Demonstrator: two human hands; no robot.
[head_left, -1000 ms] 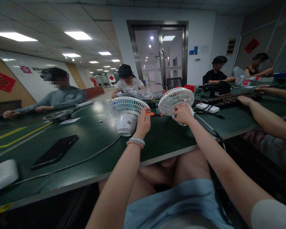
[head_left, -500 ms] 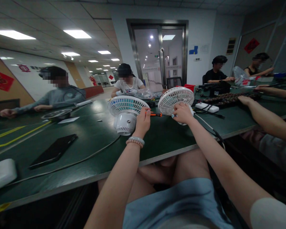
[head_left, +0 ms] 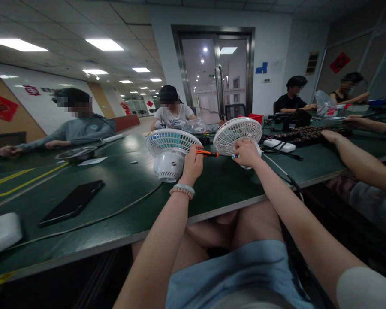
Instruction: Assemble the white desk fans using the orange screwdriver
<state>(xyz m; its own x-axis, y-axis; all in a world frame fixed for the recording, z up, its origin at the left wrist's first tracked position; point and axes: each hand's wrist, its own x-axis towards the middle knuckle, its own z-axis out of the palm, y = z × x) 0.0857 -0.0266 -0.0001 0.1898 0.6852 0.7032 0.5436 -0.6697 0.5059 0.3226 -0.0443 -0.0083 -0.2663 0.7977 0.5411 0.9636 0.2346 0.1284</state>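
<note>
A screwdriver with an orange and black handle (head_left: 210,153) is held in my left hand (head_left: 193,162), its thin shaft pointing right. Just left of that hand stands a white fan (head_left: 170,165), its round grille tilted up and a pale housing below. My right hand (head_left: 247,152) is closed at the back of a second white fan (head_left: 227,136), whose grille faces away from me. A small light-blue bit (head_left: 234,156) shows by the right fingertips, near the shaft's end; I cannot tell what it is. The fingers hide the middle of this fan.
On the green table (head_left: 128,180) lie a black phone (head_left: 72,201), a white object (head_left: 3,234) at the left edge and a long cable (head_left: 116,213). A white power strip (head_left: 279,146) sits right of the fans. Several people work around the table; a neighbour's arms (head_left: 357,154) reach in at right.
</note>
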